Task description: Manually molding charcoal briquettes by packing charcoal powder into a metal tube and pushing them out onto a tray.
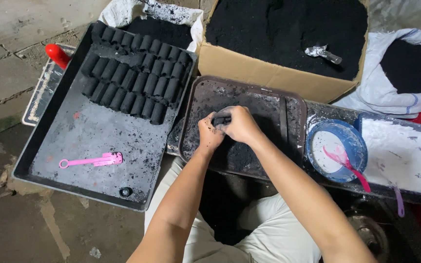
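The small black cylinder sits pinched between both my hands over the dark brown tray, near the tray's middle. My right hand is curled tight over it from the top, and my left hand closes on its near end, fingers blackened with powder. Under them the tray floor is dusted with black powder.

Left of the brown tray lies a big black tray, tilted, with rows of finished black cylinders stacked at its far end, a pink plastic tool lying near its front and a small black ring by its front rim. A red knob pokes out past that tray's far left edge.

Behind the brown tray stands a cardboard box full of black powder, a small metal piece resting on it. Right of the brown tray sits a blue bowl of white powder with a pink spoon, then a flat pan of white powder, and a white sack of black powder beyond
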